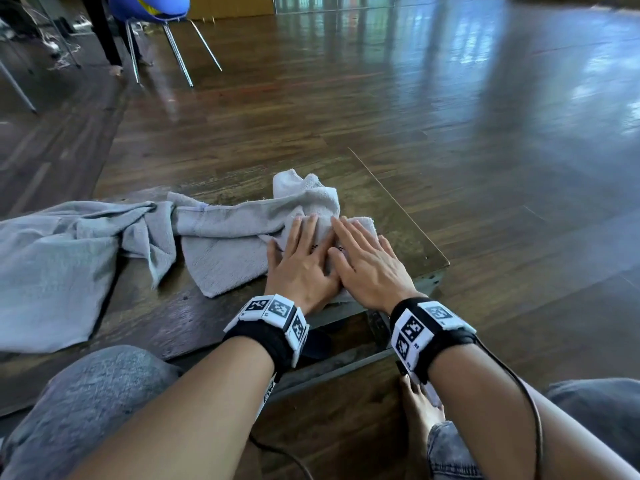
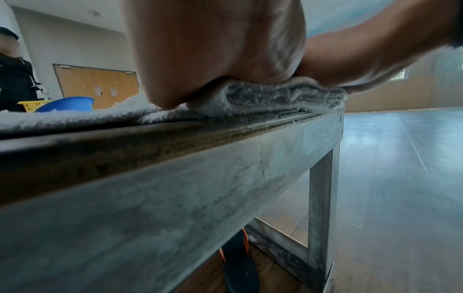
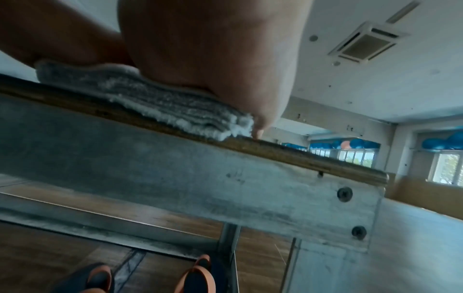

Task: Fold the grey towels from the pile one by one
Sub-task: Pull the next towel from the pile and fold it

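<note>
Table edge: I saw the low, dark wooden table with a grey metal frame (image 1: 391, 202) ending just right of my hands; its near-right corner lay beside the right wrist, its near edge under both wrists.
Open room: bare glossy wooden floor (image 1: 485, 116) spread wide to the right and ahead — a blue plastic chair on thin metal legs (image 1: 152, 15) stood well apart at the far left.
Under the table: dark sandals with orange trim (image 3: 198, 277) showed on the floor beneath the frame in the right wrist view.
Folded towel: the small, folded grey terry towel (image 1: 329, 233) lay at the table's near-right corner, its stacked layers (image 2: 275, 95) close to the near edge.
Left hand: my left hand (image 1: 301, 268) lay flat on the folded towel, fingers straight and spread, pressing down and gripping nothing.
Right hand: my right hand (image 1: 367, 268) lay flat just beside the left, also on the folded towel — fingers straight, the outer fingertip (image 3: 258, 132) touching the tabletop at the towel's right edge.
Towel pile: the loose, crumpled grey towels (image 1: 86, 254) sprawled to the left of both hands, one of them touching the folded towel, the leftmost draped over the table's near edge.
</note>
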{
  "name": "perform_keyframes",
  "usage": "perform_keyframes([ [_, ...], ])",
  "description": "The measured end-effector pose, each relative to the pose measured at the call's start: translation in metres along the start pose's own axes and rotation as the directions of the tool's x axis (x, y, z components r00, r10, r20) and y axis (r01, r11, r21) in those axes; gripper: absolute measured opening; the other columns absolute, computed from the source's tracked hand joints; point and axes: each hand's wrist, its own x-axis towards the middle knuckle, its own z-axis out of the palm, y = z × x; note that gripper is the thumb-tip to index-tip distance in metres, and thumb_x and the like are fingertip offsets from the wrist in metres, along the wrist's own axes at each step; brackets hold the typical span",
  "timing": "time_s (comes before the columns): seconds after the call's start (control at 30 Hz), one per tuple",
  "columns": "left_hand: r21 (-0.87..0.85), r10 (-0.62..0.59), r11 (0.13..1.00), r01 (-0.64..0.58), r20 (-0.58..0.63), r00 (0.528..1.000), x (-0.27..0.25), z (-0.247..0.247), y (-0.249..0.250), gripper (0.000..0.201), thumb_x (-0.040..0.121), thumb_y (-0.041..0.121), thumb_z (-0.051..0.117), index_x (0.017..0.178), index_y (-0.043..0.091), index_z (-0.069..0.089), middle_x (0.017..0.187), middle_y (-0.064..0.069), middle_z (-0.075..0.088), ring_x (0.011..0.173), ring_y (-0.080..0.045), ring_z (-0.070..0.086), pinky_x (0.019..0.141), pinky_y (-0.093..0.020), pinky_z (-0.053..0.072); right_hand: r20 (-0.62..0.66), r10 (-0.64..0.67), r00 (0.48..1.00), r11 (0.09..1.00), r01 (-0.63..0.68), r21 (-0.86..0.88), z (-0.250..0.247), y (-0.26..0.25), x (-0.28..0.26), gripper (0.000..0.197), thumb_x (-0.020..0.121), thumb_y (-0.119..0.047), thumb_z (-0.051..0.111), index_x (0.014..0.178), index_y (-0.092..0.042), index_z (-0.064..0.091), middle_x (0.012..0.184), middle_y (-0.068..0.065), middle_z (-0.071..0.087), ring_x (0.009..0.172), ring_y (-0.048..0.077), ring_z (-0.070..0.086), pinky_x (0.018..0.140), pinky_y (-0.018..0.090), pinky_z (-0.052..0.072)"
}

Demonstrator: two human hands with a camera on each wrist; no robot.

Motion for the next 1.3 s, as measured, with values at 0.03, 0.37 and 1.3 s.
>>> perform_keyframes([
  [0.03,-0.012,-0.004,1.0,0.004,-0.008,1.0,0.0,0.0,-0.001,0.064,0.1,0.052,0.021,0.155,0.042,-0.009,0.165,0.014,-0.018,0.148,-0.005,-0.025,0.12,-0.055,-0.01,0.011,0.033,0.999,0.999,-0.033,0.006,0.002,0.002,0.001,0.064,0.105,-0.053,0.024,0.163,-0.033,0.006,0.17,-0.018,0.001,0.154,-0.001,-0.007,0.128,0.04,0.0],
  [0.37,-0.095,-0.026,0.995,0.031,0.053,0.998,0.007,-0.004,-0.01,0.063,0.102,0.054,0.017,0.157,0.037,-0.008,0.164,0.017,-0.02,0.148,-0.002,-0.023,0.119,-0.049,-0.014,0.03,0.178,0.984,0.984,-0.178,0.005,0.005,0.002,0.005,0.07,0.103,-0.061,0.014,0.163,-0.028,0.001,0.169,-0.017,-0.009,0.154,0.001,-0.014,0.127,0.038,-0.006],
  [1.3,-0.311,-0.216,0.919,0.243,0.12,0.969,-0.01,-0.021,-0.028,0.062,0.107,0.043,0.019,0.159,0.02,-0.004,0.168,-0.003,0.001,0.153,-0.009,-0.006,0.122,-0.042,-0.016,-0.008,0.278,0.96,0.96,-0.278,-0.032,0.013,-0.005,0.001,0.073,0.103,-0.058,0.019,0.163,-0.024,-0.005,0.17,-0.011,-0.014,0.157,0.01,-0.009,0.127,0.039,-0.005],
])
